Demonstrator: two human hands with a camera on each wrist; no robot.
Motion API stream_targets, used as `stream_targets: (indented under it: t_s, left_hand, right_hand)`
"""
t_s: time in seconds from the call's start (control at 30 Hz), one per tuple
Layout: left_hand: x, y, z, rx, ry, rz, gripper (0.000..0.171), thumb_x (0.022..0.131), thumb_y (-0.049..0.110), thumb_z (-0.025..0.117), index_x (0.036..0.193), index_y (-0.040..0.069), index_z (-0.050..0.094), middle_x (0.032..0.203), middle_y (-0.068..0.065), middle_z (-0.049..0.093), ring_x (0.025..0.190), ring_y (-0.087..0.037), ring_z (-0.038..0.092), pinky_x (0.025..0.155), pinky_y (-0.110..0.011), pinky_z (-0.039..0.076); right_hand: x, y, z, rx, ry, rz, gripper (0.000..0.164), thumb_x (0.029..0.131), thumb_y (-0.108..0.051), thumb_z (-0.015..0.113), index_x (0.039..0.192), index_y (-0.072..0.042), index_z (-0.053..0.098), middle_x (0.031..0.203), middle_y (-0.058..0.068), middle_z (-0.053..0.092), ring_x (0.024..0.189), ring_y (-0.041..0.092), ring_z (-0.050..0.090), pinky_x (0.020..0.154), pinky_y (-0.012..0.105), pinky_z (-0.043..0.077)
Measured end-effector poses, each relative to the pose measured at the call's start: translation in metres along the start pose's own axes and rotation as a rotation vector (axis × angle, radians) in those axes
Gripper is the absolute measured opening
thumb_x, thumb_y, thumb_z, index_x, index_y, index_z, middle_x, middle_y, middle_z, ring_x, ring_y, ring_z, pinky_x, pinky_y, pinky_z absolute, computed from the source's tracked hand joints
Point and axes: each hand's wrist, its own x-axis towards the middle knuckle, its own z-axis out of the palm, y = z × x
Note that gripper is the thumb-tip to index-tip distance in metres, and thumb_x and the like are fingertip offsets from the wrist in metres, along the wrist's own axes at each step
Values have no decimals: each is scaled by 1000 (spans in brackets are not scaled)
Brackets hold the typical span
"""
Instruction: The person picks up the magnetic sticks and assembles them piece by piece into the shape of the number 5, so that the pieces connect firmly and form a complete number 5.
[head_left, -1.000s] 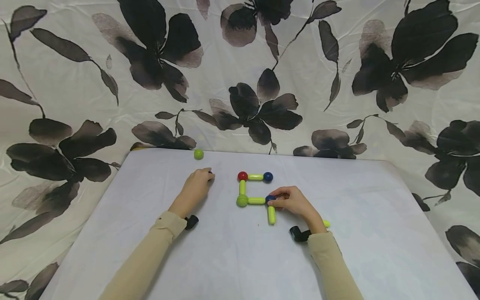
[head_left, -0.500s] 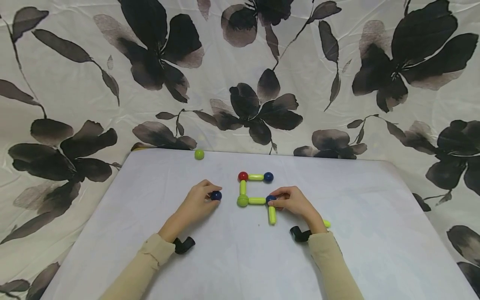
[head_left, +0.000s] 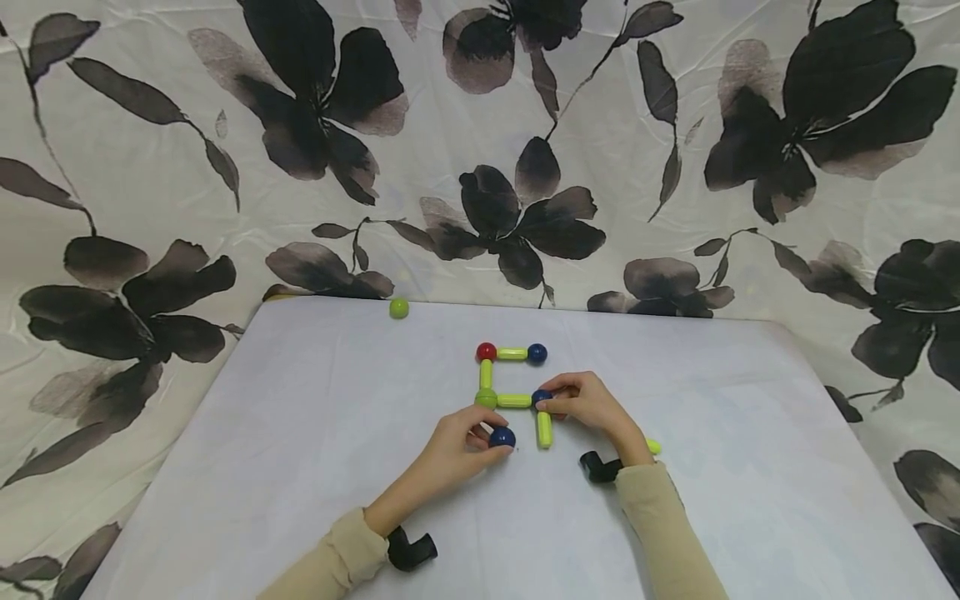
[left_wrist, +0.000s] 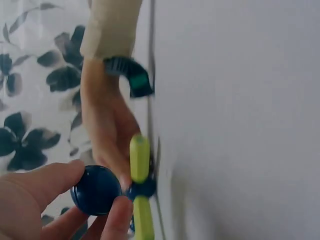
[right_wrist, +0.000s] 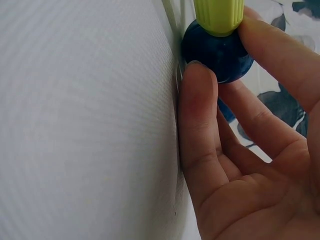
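Note:
Between thumb and fingers my left hand (head_left: 453, 450) pinches a loose dark blue ball (head_left: 502, 437), seen large in the left wrist view (left_wrist: 96, 190). It is just in front of the green ball (head_left: 486, 398) of a joined figure of balls and yellow-green rods. My right hand (head_left: 588, 406) grips the figure's near blue ball (right_wrist: 217, 52) at its right corner. From that ball one rod (head_left: 514, 401) runs left to the green ball, and another rod (head_left: 544, 430) points toward me. A red ball (head_left: 486, 352) and a far blue ball (head_left: 536, 354) form the figure's back side.
A separate green ball (head_left: 399, 308) lies at the back edge of the white table (head_left: 300, 433). Part of another yellow-green rod (head_left: 653, 447) shows beside the right wrist. A floral cloth (head_left: 420, 125) hangs behind the table.
My left hand has picked up the blue ball from the table left of the figure and carried it right and nearer to me. The right hand has kept its grip in place.

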Motion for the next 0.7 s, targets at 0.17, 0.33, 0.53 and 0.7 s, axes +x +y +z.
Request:
stream_targets:
  t_s: [0.17, 0.33, 0.53, 0.7]
  left_hand:
    - [4, 3, 28, -83, -53, -71, 27, 89, 25, 76, 111, 13, 67, 96, 5, 64, 78, -9, 61, 67, -23, 52]
    - [6, 3, 52, -205, -76, -88, 21, 90, 22, 75, 105, 10, 66, 80, 2, 67, 62, -14, 64, 54, -21, 44]
    - [7, 1, 66, -284, -62, -121, 22, 92, 20, 73, 105, 6, 61, 63, -2, 65, 53, -17, 64, 44, -19, 34]
    - [7, -7, 72, -349, -32, -127, 23, 93, 22, 72, 105, 6, 59, 60, -4, 65, 53, -16, 64, 51, -20, 42]
  right_hand:
    - [-2, -3, -1, 13, 0, -25, 32, 86, -18, 79, 110, 2, 71, 80, 6, 69, 67, 17, 60, 64, 30, 50]
    - [0, 2, 0, 19, -2, -32, 33, 86, -17, 79, 112, 2, 71, 81, 7, 70, 65, 16, 58, 62, 29, 49]
    - [-6, -11, -1, 32, -19, -47, 31, 87, -10, 76, 112, 8, 69, 82, 14, 70, 66, 22, 60, 63, 33, 51]
    - [-17, -33, -3, 21, -28, -51, 30, 88, -7, 75, 112, 9, 68, 82, 15, 70, 68, 27, 61, 64, 34, 51]
